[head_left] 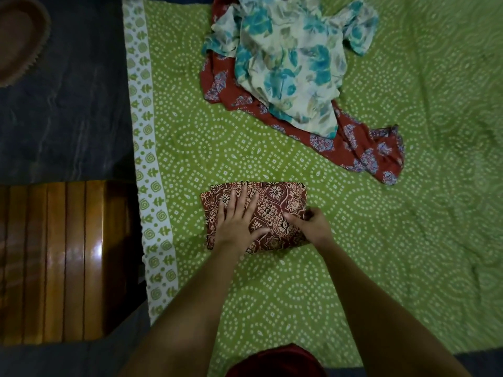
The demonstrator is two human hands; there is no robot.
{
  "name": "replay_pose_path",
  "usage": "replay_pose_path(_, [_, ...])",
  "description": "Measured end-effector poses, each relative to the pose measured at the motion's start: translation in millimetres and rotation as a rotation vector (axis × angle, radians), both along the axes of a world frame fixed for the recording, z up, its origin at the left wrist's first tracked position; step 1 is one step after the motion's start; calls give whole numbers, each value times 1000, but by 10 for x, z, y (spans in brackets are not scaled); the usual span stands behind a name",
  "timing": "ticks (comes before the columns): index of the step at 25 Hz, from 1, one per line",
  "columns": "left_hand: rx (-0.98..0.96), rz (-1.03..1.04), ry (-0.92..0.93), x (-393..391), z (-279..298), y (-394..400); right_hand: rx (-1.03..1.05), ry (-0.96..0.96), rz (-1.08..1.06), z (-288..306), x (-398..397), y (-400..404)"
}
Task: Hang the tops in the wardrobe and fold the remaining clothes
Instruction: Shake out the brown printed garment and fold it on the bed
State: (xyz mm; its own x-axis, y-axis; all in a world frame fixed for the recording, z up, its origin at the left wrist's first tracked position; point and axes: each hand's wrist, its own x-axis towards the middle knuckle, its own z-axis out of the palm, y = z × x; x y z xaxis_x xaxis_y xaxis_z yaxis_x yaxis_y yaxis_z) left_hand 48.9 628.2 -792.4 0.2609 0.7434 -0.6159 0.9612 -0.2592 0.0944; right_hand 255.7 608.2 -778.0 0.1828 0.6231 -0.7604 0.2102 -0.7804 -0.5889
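Folding step nearly done by looks of it. Left hand (239, 221) flat, fingers spread, pressing maroon block-printed cotton garment folded into rectangle (275, 202), sitting on near part of green dotted bedsheet (272, 289). Right hand (313, 224) curled, pinching right edge of same fold. Tip: keep palm weight on, tug edge square, smooth creases outward. Further back, cream top with teal flowers (294, 63), thin and floppy, heaped over crumpled rust floral cloth (362, 153). Glossy wooden slatted bedframe (54, 262) left.

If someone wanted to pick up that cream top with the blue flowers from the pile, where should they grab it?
Probably by a short sleeve of the floral top, reaching from the bed's far right. It lies crumpled on top of the red printed garment, and that sleeve sticks out clear over the green bedsheet, so the red one stays behind.
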Motion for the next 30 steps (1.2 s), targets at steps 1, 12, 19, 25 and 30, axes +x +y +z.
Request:
replay_pose_path(1, [-21,13,-12,22,6,104,-38,49,7,6,20,46])
replay_pose_path(12, [-98,975,-291,-250,1654,-488,-15,223,-62,2094,-318,264])
replay_pose_path(19, [-658,1304,-989,391,3194,-613,308,599,-330,4311,467,-261])
replay_pose_path(25, [-889,1124,-1671,1624,4513,-444,507,568,-524,4848,2007,-1675])
replay_pose_path(30, [-1044,507,-1139,3327,4881,-1219,504,507,-776,4785,3147,-3160])
